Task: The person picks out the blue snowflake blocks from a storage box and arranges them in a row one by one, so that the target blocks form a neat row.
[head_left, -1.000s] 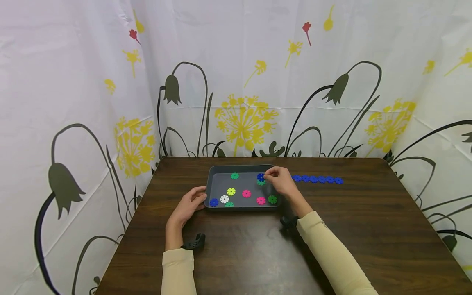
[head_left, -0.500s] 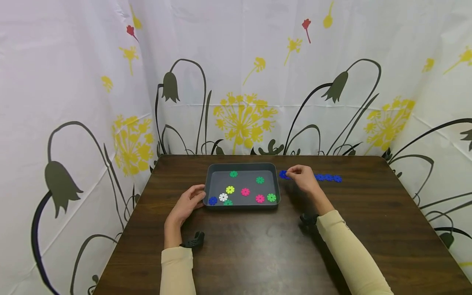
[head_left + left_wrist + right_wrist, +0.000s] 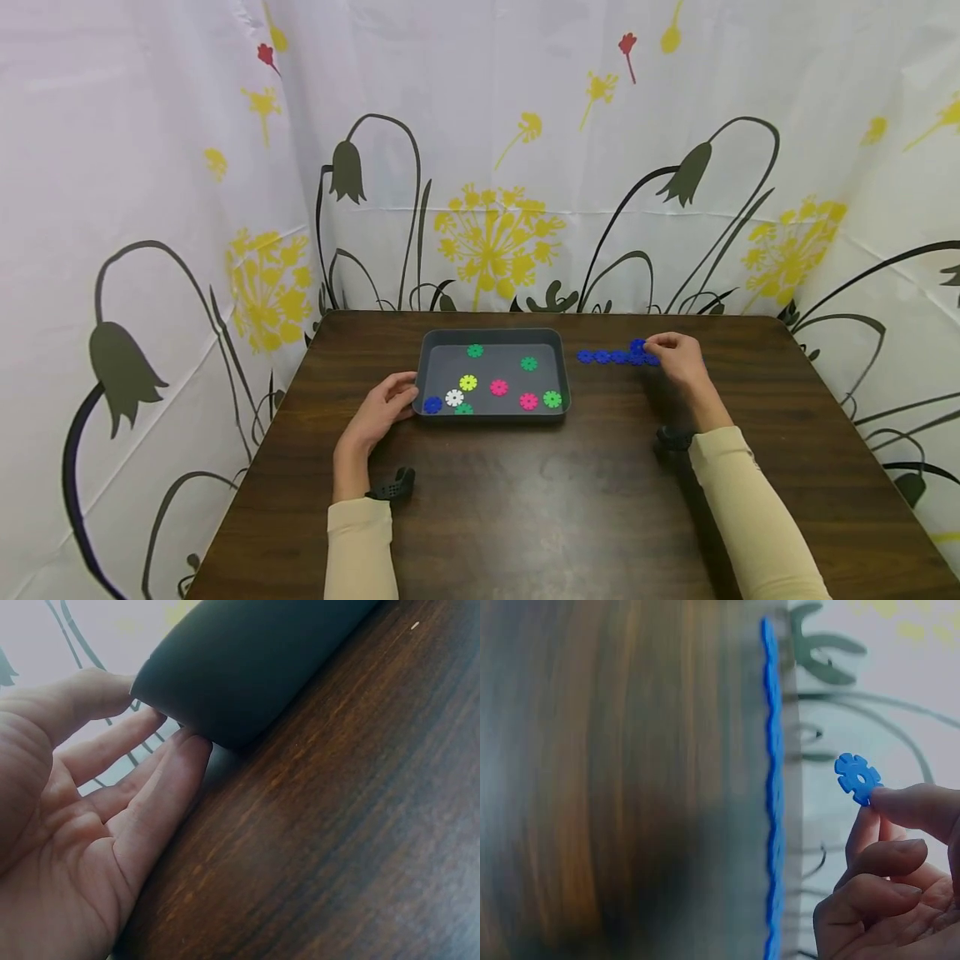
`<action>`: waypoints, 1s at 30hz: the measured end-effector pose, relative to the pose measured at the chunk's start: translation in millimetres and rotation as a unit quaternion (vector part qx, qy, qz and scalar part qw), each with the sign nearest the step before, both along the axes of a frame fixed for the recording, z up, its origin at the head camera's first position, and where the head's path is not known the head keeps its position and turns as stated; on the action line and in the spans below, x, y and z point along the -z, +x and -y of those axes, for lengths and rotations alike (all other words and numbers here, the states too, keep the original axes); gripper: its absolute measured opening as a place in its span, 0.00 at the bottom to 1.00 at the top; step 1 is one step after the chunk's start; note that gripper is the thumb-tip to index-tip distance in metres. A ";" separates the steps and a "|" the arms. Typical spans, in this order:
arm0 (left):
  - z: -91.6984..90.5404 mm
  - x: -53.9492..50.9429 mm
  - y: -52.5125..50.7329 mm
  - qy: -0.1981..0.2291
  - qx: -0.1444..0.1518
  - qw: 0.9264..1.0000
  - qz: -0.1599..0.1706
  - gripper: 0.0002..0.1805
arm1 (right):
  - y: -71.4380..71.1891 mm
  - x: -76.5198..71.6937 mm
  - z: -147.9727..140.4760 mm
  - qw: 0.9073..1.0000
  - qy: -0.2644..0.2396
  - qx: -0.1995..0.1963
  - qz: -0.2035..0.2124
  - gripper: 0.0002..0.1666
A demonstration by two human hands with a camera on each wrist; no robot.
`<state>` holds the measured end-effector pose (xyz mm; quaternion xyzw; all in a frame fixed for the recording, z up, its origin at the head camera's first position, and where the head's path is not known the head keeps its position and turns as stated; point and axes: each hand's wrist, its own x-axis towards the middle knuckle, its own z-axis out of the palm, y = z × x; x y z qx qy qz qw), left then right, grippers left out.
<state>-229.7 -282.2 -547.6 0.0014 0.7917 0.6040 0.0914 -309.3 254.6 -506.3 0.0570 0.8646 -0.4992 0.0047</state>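
My right hand [image 3: 678,357] pinches a blue notched plastic disc [image 3: 859,778] between thumb and fingertip, held up off the table. In the head view this disc [image 3: 638,345] appears over a row of like blue discs [image 3: 602,357], whose right end the hand hides. My left hand [image 3: 382,410] touches the left end of a dark grey tray [image 3: 491,336], its fingers fairly straight. In the left wrist view the hand's fingertips [image 3: 196,746] meet the tray's outer wall [image 3: 247,667] at the corner.
Inside the tray lie several loose notched discs: green [image 3: 528,364], pink [image 3: 498,387], yellow [image 3: 468,382], white [image 3: 454,398] and blue [image 3: 432,405]. The brown wooden table [image 3: 510,500] reaches back to a flower-patterned curtain [image 3: 480,167].
My right hand has carried the blue disc rightward, from over the tray's right side to above the row of blue discs. The left hand stays at the tray.
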 end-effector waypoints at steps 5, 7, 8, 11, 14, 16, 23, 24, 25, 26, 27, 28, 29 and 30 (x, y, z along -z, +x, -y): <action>-0.9 -0.1 -1.5 0.002 0.001 1.000 0.002 0.31 | 3.9 2.2 -24.4 1.000 0.008 0.024 0.005 0.23; -0.8 -0.3 -0.8 0.001 -0.002 1.000 0.005 0.31 | 4.9 3.7 -32.7 0.999 0.003 0.032 0.009 0.23; -0.8 -0.6 -0.4 0.000 -0.004 1.000 0.007 0.31 | 5.0 4.5 -36.8 0.999 0.000 0.037 0.010 0.24; -0.3 -1.0 -0.1 -0.001 -0.006 1.000 0.008 0.31 | 5.2 5.6 -48.9 0.998 -0.008 0.053 0.012 0.25; -0.8 -0.7 -0.5 -0.001 -0.004 1.000 0.008 0.31 | 5.4 7.4 -62.5 0.997 -0.014 0.068 0.019 0.26; -0.6 0.4 -1.4 -0.001 -0.003 1.000 0.006 0.31 | 6.0 8.8 -71.9 0.996 -0.018 0.078 0.026 0.26; 0.6 0.6 -1.5 -0.002 -0.001 1.000 0.005 0.31 | 8.1 13.2 -97.5 0.988 -0.064 0.123 0.066 0.15; 0.3 -0.2 -1.2 -0.002 -0.001 1.000 0.006 0.31 | 8.2 14.3 -99.8 0.986 -0.075 0.129 0.073 0.12; 0.3 -0.3 -1.2 -0.002 -0.001 1.000 0.007 0.31 | 8.3 15.1 -101.9 0.985 -0.082 0.134 0.077 0.09; 0.3 -0.6 -1.2 -0.001 -0.001 1.000 0.008 0.31 | 8.6 15.8 -103.4 0.983 -0.089 0.138 0.080 0.07; 0.1 -0.6 -1.1 -0.001 0.000 1.000 0.009 0.31 | 8.7 16.7 -104.9 0.983 -0.094 0.139 0.081 0.06; 0.0 -0.7 -1.0 0.000 0.000 1.000 0.009 0.31 | 8.6 17.7 -105.9 0.982 -0.097 0.141 0.081 0.05; -0.1 -0.7 -0.9 0.000 0.001 1.000 0.009 0.31 | 8.6 18.4 -106.5 0.981 -0.099 0.143 0.082 0.04; -0.1 -0.2 -0.9 -0.001 0.002 1.000 0.008 0.31 | 8.4 19.3 -107.0 0.981 -0.100 0.145 0.081 0.04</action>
